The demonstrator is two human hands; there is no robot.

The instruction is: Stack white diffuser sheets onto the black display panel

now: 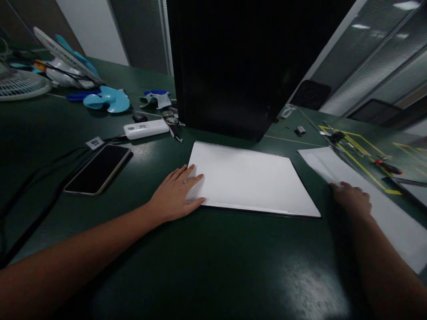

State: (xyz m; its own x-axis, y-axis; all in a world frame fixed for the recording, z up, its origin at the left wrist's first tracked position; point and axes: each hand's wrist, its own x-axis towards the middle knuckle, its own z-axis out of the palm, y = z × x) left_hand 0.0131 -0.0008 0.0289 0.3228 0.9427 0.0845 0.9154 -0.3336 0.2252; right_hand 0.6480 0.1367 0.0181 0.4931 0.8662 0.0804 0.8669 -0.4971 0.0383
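A flat white rectangular panel (247,180) with a thin dark rim lies on the green table. My left hand (175,193) rests on its left edge, fingers spread and lying flat. Off to the right, my right hand (352,200) is closed on the near edge of a large white sheet (376,204), thin like film or paper. That hand is slightly blurred, and its fingertips are partly hidden.
A big black screen-like slab (247,66) stands behind the panel. To the left are a phone (100,169), a white power bank-like device (147,129), cables, a blue fan blade (108,100) and fan parts. A red-and-black screwdriver (388,167) and yellow tape lines are at right.
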